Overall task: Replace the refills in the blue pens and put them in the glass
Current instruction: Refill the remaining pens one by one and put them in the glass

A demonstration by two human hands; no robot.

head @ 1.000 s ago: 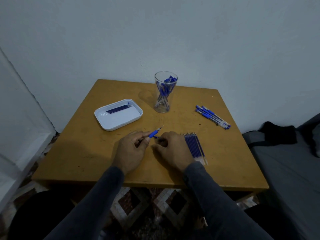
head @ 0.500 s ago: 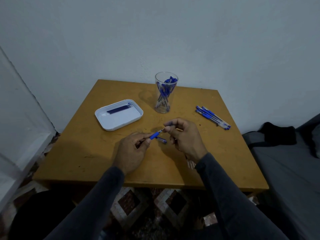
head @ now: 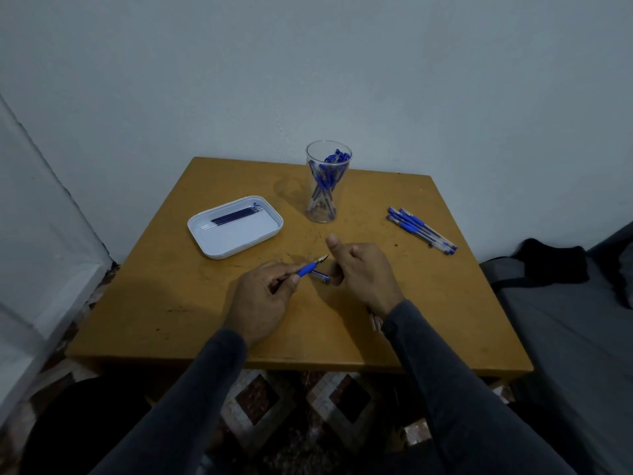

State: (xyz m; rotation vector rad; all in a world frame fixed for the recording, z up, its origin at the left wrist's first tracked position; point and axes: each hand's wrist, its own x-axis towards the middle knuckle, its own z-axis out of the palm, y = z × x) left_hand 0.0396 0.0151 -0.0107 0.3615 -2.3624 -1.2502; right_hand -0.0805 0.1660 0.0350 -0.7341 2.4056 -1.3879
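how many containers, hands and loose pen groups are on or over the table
clear glass tumbler holding blue pens: 1
white plastic tray holding dark refills: 1
loose cluster of blue pens on the table: 1
bare hands, left hand and right hand: 2
total: 5

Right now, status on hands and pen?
Left hand grips pen, tip up. Right hand beside the tip, curled, apparently empty. Cap on table. Path to glass open.

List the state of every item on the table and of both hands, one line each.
Left hand: grips a blue pen, tip toward the right hand.
Right hand: fingers curled, thumb up; contents not visible.
Pen cap: lying on the table between the hands.
Glass: upright, holding blue pens.
White tray: holds a few refills.
Loose pens: lying capped, at the right.
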